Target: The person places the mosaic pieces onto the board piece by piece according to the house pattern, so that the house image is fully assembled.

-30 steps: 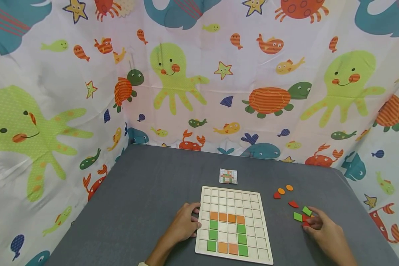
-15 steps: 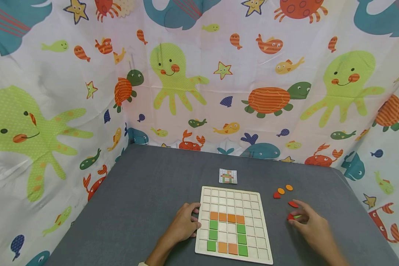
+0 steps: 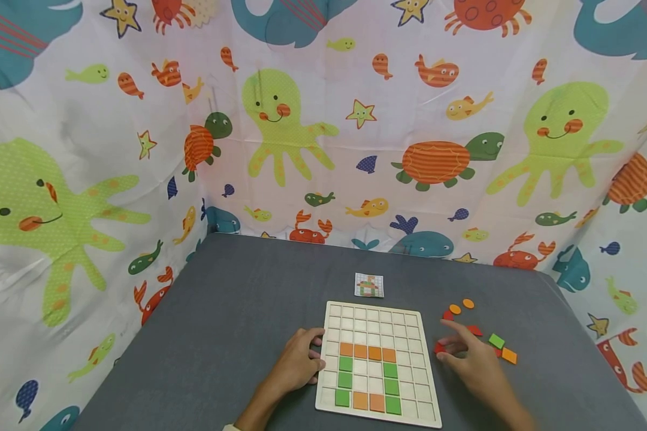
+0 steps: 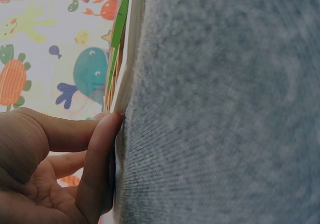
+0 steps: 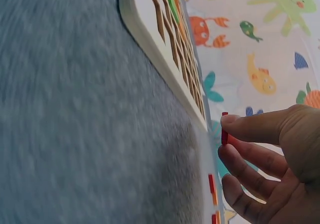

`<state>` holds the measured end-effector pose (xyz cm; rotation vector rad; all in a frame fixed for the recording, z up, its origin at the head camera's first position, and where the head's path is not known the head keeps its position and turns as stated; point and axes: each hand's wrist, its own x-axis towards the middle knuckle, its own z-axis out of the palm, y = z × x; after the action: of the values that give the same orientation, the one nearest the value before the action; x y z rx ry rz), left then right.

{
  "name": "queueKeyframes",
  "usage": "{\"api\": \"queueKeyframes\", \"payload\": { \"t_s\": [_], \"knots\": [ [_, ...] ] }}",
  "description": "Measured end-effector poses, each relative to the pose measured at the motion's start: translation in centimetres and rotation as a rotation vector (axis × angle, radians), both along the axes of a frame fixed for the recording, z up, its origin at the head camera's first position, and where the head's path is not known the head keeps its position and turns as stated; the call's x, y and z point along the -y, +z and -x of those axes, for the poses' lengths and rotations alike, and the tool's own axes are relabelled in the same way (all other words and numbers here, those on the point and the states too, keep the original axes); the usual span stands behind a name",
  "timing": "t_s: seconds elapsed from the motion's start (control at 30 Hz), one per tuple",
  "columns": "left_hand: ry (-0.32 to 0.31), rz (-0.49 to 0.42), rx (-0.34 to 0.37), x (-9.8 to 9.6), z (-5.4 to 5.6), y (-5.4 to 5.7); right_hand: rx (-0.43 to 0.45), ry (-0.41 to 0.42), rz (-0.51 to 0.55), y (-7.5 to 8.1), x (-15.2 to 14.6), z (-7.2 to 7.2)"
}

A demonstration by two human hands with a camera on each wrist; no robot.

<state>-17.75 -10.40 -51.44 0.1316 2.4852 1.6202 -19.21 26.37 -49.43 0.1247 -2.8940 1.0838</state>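
My left hand [image 3: 296, 362] holds the left edge of a pale wooden grid board [image 3: 416, 359], thumb and finger at its rim. In the left wrist view those fingers [image 4: 102, 149] are bent against the board's side. Orange and green square tiles sit in the board's cells, with an orange row [image 3: 360, 351] above two green columns. My right hand [image 3: 477, 365] pinches a small red tile [image 3: 439, 348] between thumb and fingers, just right of the board. The right wrist view shows this red tile [image 5: 224, 129] edge-on, raised off the table.
A small printed pattern card [image 3: 369, 285] lies behind the board. To the right are orange round tiles [image 3: 468, 303], a red tile [image 3: 474, 330], a green tile [image 3: 496, 340] and an orange tile [image 3: 509, 356]. A sea-animal curtain [image 3: 313, 120] rises behind the grey table [image 3: 237, 299].
My right hand has picked up the red tile from the loose pieces and carried it left toward the board. The left hand has stayed at the board's edge.
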Motion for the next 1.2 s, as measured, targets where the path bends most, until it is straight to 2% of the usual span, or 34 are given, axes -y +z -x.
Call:
{"api": "queueKeyframes", "payload": {
  "t_s": [0.63,1.2],
  "knots": [
    [0.002,0.005,-0.003,0.0,0.0,0.1,0.036,0.084,0.061,-0.5,4.2,0.4],
    [0.006,0.013,-0.015,0.0,0.0,0.1,0.049,0.123,0.048,-1.3,5.4,0.7]
  ]
}}
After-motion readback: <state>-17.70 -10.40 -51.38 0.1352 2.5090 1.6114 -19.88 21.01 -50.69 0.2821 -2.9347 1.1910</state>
